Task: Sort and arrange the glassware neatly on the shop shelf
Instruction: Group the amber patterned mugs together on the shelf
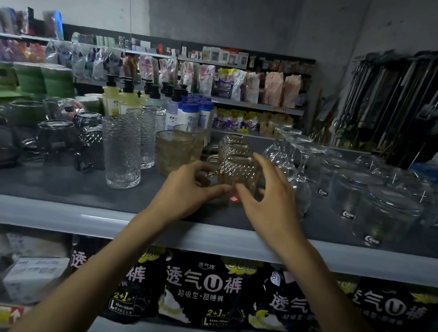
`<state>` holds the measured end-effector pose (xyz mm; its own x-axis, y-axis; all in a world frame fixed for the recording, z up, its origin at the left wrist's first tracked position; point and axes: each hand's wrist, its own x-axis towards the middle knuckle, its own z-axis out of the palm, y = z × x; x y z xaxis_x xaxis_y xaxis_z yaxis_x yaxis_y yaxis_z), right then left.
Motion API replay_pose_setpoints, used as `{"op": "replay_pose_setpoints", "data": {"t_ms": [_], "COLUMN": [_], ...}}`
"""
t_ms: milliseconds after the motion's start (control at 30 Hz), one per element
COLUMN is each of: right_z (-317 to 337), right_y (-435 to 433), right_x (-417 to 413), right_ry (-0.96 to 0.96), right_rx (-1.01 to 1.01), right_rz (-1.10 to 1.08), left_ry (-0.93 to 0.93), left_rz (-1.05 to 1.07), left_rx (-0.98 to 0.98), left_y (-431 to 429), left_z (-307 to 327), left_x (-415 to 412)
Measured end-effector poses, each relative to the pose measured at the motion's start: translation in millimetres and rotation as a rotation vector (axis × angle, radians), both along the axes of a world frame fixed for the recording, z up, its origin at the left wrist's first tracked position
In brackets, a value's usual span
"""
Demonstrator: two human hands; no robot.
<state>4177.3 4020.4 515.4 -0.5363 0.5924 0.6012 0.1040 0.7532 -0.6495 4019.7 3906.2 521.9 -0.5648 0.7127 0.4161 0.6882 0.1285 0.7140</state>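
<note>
An amber diamond-cut glass mug (pixel 239 172) stands on the grey shelf (pixel 149 229), front of a row of like mugs (pixel 234 143). My left hand (pixel 190 187) pinches its handle side from the left. My right hand (pixel 267 191) wraps its right side, thumb at the base. Left of it stand two amber tumblers (pixel 172 153) and tall clear textured glasses (pixel 121 151). Inverted wine glasses (pixel 296 158) stand just right of my right hand.
Dark faceted glasses (pixel 90 144) and dark bowls sit far left. Clear round jars (pixel 383 213) fill the shelf's right end. Pump bottles (pixel 116 98) stand behind the glasses. Black packets (pixel 203 288) fill the shelf below.
</note>
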Motion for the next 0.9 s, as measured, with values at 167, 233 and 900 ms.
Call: {"op": "replay_pose_setpoints", "data": {"t_ms": [167, 233, 900], "right_z": [-3.1, -4.3, -7.5], "right_y": [2.8, 4.3, 4.9], "right_x": [-4.3, -6.4, -10.4], "right_ry": [-0.027, -0.017, -0.008], "right_rx": [-0.005, -0.004, -0.004], "right_rz": [0.001, -0.009, -0.049], "left_ry": [0.029, 0.042, 0.079], "left_rz": [0.054, 0.063, 0.090], "left_rx": [0.024, 0.027, -0.015], "left_y": [0.4, -0.2, -6.0], "left_z": [-6.1, -7.5, -11.9], "left_x": [-3.1, -2.7, -3.3]}}
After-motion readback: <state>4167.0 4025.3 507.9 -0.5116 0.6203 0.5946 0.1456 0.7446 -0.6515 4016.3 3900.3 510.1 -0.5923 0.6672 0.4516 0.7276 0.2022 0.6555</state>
